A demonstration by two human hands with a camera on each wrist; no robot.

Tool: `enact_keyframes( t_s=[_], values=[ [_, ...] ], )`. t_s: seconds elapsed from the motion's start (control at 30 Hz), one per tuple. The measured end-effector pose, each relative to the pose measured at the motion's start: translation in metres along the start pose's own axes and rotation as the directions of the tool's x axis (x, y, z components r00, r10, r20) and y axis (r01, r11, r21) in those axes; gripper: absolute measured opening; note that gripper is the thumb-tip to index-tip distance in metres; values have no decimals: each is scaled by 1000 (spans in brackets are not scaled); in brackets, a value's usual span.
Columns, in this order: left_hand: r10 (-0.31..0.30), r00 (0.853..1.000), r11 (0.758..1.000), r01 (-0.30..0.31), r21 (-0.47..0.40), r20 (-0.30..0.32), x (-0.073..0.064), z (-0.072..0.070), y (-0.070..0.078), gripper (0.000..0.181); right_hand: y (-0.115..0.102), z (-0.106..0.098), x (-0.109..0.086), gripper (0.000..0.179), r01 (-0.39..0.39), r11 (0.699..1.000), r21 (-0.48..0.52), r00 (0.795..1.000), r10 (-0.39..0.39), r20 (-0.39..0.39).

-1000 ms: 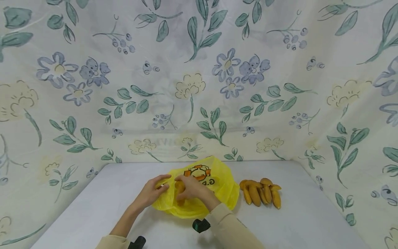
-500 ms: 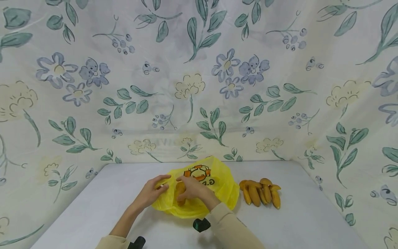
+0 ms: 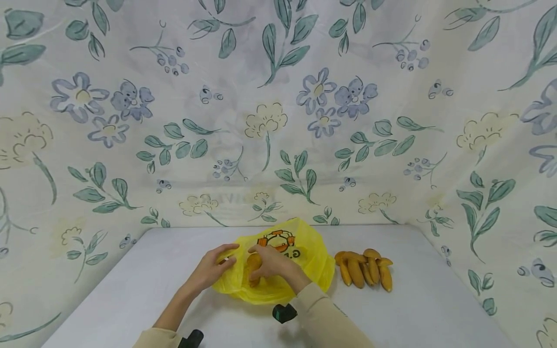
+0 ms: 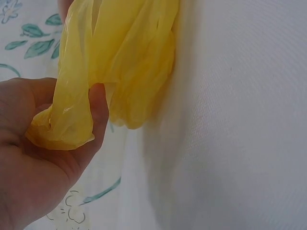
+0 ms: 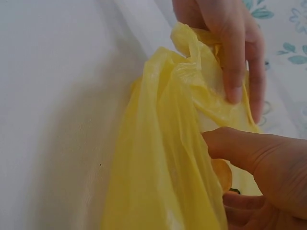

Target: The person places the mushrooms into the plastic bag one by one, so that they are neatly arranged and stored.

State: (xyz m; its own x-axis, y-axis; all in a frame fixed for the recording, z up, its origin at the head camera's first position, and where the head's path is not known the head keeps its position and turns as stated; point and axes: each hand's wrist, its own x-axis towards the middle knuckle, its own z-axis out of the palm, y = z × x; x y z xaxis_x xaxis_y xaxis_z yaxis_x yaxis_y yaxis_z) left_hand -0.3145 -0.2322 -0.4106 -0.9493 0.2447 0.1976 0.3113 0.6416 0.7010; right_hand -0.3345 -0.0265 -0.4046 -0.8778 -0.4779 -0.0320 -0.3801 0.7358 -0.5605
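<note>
A yellow plastic bag (image 3: 313, 263) with an orange and black print lies on the table. My left hand (image 3: 211, 268) grips the left edge of its mouth; in the left wrist view the bag's rim (image 4: 72, 115) runs between thumb and fingers. Inside the opening, my right hand (image 3: 274, 263) holds a brown mushroom (image 3: 254, 265) between thumb and fingers. Only a rounded tan part of that mushroom (image 5: 222, 173) shows in the right wrist view; the bag and fingers hide the rest. To the right of the bag, several brown mushrooms (image 3: 357, 270) lie side by side.
The white table (image 3: 435, 309) extends around the bag. A floral cloth (image 3: 278, 145) hangs behind it and along both sides. Black wrist devices show near the sleeves, one by the right forearm (image 3: 322, 314).
My right hand has shifted very slightly to the right with the mushroom, still within the bag's mouth. The left hand, the bag and the mushrooms on the table stay practically as they were.
</note>
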Motion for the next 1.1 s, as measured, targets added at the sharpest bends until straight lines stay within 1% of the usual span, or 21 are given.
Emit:
enact_keyframes(
  t_s=[0.17,0.43,0.57,0.8,1.0,1.1],
  values=[
    [8,1000,1000,-8,1,-4,0,0,1,39,1,-1,0,64,0,1000,-7,1000,0,0],
    [19,1000,1000,-19,-7,-1,0,0,-2,38,4,-2,-1,65,-34,999,-2,999,34,5],
    [9,1000,1000,-9,-9,-1,0,1,-2,39,5,-2,-3,64,-28,999,-21,1000,28,-1],
    [17,1000,1000,-17,-2,-8,-1,1,-1,38,5,-3,-12,66,-17,999,-31,1000,17,-19],
    [16,1000,1000,-16,7,-12,-2,1,-1,38,8,-8,-19,66,-4,998,-55,999,2,-32],
    [9,1000,1000,-10,-4,-13,-2,1,0,38,9,-13,-22,64,1,998,-64,1000,-3,-28]
  ],
)
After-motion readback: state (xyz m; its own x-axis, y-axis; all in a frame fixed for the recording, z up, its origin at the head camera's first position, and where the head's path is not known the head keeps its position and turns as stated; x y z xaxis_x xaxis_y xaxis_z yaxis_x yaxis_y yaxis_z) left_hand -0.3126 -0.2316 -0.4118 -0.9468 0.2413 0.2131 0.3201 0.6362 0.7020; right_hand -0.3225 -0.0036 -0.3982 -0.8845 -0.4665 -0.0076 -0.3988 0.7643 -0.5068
